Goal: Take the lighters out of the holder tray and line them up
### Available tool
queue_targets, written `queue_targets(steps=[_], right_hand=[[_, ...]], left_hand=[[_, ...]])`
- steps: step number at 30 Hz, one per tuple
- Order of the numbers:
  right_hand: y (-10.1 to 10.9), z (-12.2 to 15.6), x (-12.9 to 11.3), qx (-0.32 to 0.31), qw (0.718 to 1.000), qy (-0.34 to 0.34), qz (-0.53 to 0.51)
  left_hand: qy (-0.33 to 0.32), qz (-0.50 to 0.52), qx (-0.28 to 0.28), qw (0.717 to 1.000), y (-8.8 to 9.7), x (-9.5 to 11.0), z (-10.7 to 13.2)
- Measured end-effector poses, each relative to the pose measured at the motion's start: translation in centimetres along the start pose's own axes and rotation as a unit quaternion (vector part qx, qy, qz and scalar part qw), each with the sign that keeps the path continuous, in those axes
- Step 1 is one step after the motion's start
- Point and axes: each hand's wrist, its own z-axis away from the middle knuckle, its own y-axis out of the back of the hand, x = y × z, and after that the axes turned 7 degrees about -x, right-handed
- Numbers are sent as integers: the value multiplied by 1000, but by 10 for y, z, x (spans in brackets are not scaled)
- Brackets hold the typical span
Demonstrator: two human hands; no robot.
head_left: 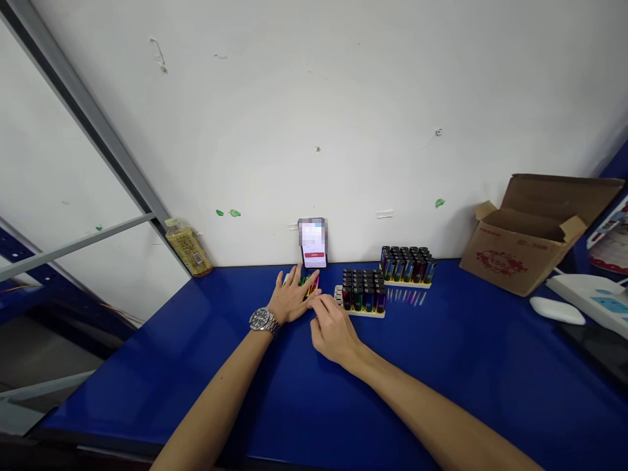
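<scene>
My left hand (289,299), with a watch (263,320) on its wrist, lies palm down with the fingers spread. It covers a group of brightly coloured small items (314,286) on the blue table, and most of them are hidden. Just to its right, my right hand (334,330) is closed, its fingertips pinched beside the left hand. Whatever they hold, if anything, cannot be made out. Close by on the right is a pale rack (360,314) of upright, shiny coloured cylinders with black tops (363,292), resembling batteries. Its left column shows uncovered slots.
A second rack of similar cylinders (408,265) stands behind, near the wall. A lit phone (313,243) leans on the wall. A yellow bottle (189,248) stands left. An open cardboard box (520,252), white mouse (557,310) and white device (596,297) are right.
</scene>
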Motion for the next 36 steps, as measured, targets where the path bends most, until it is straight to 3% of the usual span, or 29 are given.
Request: queue_targets(steps=[2, 5, 8, 11, 14, 18, 23, 25, 27, 29, 32, 36], right_hand=[[2, -2, -2, 12, 1000, 11, -5], [14, -9, -1, 59, 997, 48, 2], [39, -18, 8, 136, 988, 69, 35], [69, -17, 30, 178, 982, 17, 67], [89, -5, 56, 145, 986, -60, 60], [91, 15, 79, 39, 992, -115, -25], [78, 21, 83, 32, 985, -142, -92], [75, 20, 82, 44, 983, -147, -98], [74, 19, 82, 48, 982, -149, -102], [73, 19, 82, 52, 982, -149, -104], [72, 19, 83, 56, 982, -145, -103], [72, 19, 83, 57, 982, -147, -102]], left_hand=[[-2, 31, 20, 999, 8, 0, 1], [-32, 157, 52, 986, 24, 8, 3], [-53, 282, 69, 955, 31, 30, 6], [-82, 329, 93, 936, 24, 59, 9], [-97, 333, 96, 933, 12, 78, 10], [-125, 371, 115, 913, 6, 81, 8], [-79, 551, 179, 811, 13, 72, 3], [-67, 538, 152, 826, 13, 71, 2], [-59, 471, 111, 873, 10, 72, 2], [-71, 405, 110, 905, 7, 75, 2], [-101, 367, 130, 916, 4, 78, 3], [-116, 388, 120, 906, 4, 79, 2]])
